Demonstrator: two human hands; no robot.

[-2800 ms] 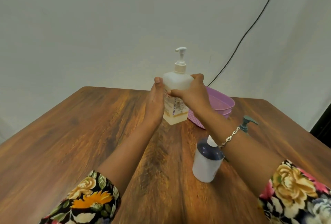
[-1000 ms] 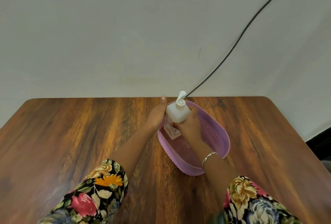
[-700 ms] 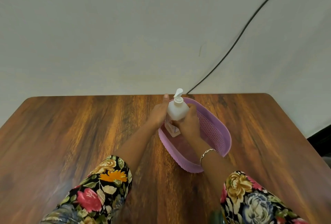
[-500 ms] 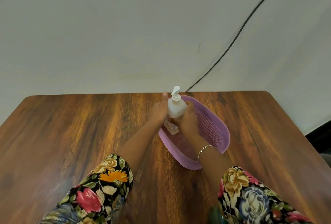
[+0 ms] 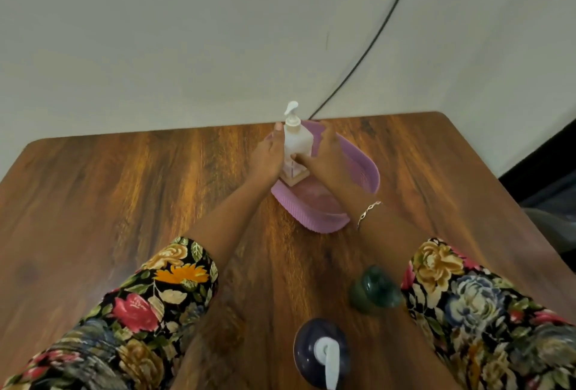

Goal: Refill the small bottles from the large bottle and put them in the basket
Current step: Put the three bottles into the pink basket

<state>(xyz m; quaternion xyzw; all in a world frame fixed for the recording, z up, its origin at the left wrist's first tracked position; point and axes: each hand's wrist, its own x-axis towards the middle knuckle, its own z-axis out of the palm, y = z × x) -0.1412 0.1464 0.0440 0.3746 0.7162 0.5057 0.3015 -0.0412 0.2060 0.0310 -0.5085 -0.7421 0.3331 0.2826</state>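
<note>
- white bottle (image 5: pixel 296 143) is standing upright at the far left end of the purple basket (image 5: pixel 364 171), pump on top.
- left hand (image 5: pixel 268 158) is lying flat against the bottle's left side, fingers straight, not gripping.
- right hand (image 5: pixel 327 162) is touching the bottle's front with its thumb, fingers spread loose and apart from it, grasping nothing.
- basket is sitting on the wooden table (image 5: pixel 124 187).
- dark bottle (image 5: pixel 307 352) and a blurred green bottle (image 5: pixel 374 293) are standing nearer the person, well apart from the basket.
</note>
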